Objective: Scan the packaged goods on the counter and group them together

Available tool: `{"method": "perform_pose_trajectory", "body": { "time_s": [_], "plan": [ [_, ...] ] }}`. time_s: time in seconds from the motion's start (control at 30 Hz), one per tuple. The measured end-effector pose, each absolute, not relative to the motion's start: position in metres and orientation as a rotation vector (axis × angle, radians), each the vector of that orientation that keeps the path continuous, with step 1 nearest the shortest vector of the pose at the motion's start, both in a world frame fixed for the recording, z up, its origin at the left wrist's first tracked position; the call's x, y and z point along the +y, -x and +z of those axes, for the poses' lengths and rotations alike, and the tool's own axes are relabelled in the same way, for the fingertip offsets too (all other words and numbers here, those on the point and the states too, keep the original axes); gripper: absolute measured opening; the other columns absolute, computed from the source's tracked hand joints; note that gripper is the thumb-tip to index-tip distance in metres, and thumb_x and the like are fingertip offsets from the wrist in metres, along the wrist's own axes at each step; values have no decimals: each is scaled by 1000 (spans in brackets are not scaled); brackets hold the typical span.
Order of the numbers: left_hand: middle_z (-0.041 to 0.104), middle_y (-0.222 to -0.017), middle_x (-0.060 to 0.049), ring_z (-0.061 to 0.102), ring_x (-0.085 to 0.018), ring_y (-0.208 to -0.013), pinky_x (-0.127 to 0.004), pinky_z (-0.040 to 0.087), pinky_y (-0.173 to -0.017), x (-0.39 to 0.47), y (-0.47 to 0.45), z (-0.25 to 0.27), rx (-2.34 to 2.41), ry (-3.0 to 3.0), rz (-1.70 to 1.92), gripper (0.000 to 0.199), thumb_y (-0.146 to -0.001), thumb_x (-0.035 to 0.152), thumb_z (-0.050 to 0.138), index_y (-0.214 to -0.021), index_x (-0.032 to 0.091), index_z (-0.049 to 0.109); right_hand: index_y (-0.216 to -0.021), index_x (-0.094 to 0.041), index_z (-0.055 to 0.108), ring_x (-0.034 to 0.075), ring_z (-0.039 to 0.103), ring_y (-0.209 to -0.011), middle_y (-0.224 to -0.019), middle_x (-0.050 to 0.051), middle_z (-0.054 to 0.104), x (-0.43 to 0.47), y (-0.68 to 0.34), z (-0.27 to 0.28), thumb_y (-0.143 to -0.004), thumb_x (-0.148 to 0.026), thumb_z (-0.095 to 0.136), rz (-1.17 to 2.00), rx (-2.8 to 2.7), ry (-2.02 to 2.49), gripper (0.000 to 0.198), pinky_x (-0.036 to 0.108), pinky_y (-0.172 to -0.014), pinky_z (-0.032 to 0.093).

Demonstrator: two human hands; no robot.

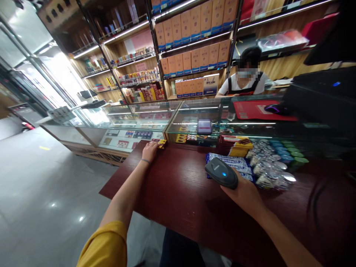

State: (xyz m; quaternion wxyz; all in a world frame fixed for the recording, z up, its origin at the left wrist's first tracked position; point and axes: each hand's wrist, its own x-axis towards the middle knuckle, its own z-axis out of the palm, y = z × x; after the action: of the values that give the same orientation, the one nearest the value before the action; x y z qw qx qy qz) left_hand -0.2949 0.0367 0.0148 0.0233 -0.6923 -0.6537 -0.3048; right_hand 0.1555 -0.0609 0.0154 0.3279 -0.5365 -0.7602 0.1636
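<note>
My right hand point(244, 189) is wrapped around a dark barcode scanner point(221, 173) with a blue light on top, held above the counter. Beneath and behind it lie several blue-and-white snack packets point(233, 163) side by side. At the far left of the dark red wooden counter point(178, 181), my left hand point(150, 150) has its fingers closed at a small yellow-and-dark packet point(161, 144). Its fingertips are partly hidden there. Similar yellow packs point(181, 138) show behind the glass edge.
Upright yellow-and-brown packs point(240, 146) and several clear jars with silver lids point(274, 174) stand at the right, beside green-lidded tins point(299, 159). A glass display case point(139, 115) borders the counter. A masked person point(244, 83) is behind it. A dark monitor point(319, 96) looms right.
</note>
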Motion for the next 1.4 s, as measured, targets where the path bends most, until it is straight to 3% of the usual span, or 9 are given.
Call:
{"method": "perform_pose_trajectory", "body": {
  "time_s": [0.17,0.37,0.7,0.93,1.1,1.23,1.4],
  "plan": [
    [71,-127,-9,63,-24,-122,-38,44,-111,47,307,6,-1944,2227,-667,30,-97,19,52,-118,29,71,-124,-26,63,36,77,-94,-100,9,79,-59,-159,13,-86,-46,62,429,-2028,1414,43,36,-65,55],
    [63,-143,-13,55,-28,-135,-47,39,-116,56,315,1,-1876,2285,-424,41,-99,26,55,-140,25,61,-122,-27,64,36,76,-96,-101,9,79,-60,-158,15,-87,-45,62,445,-2031,1432,40,36,-67,56],
    [59,-146,-15,51,-33,-139,-52,34,-119,62,316,-1,-1845,2322,-369,52,-95,30,61,-147,23,55,-121,-27,64,36,76,-96,-100,9,79,-60,-157,15,-85,-46,62,455,-2008,1427,41,36,-66,56],
    [54,-153,-12,42,-36,-147,-61,19,-124,51,309,2,-1876,2237,-379,57,-95,34,61,-151,29,50,-122,-24,63,36,76,-96,-100,10,79,-59,-158,20,-81,-45,64,526,-1888,1382,46,39,-73,57],
    [56,-150,-14,50,-32,-140,-54,33,-120,47,280,9,-1794,2191,-631,52,-97,31,56,-148,24,52,-122,-24,64,31,75,-99,-104,8,79,-57,-165,31,-81,-45,69,658,-1696,1316,46,35,-73,57],
    [67,-129,-13,61,-29,-123,-45,48,-109,50,232,23,-1654,2198,-935,38,-100,31,49,-135,21,60,-112,-20,70,30,75,-83,-84,7,78,-53,-177,45,-78,-44,71,606,-1462,1383,42,35,-64,56],
    [67,-121,-14,60,-28,-119,-46,48,-108,50,150,43,-1461,2188,-1136,30,-100,28,50,-125,20,65,-95,-20,70,22,64,-53,-61,3,69,-47,-201,61,-77,-52,72,583,-1330,1363,37,33,-53,51]
  ]
}}
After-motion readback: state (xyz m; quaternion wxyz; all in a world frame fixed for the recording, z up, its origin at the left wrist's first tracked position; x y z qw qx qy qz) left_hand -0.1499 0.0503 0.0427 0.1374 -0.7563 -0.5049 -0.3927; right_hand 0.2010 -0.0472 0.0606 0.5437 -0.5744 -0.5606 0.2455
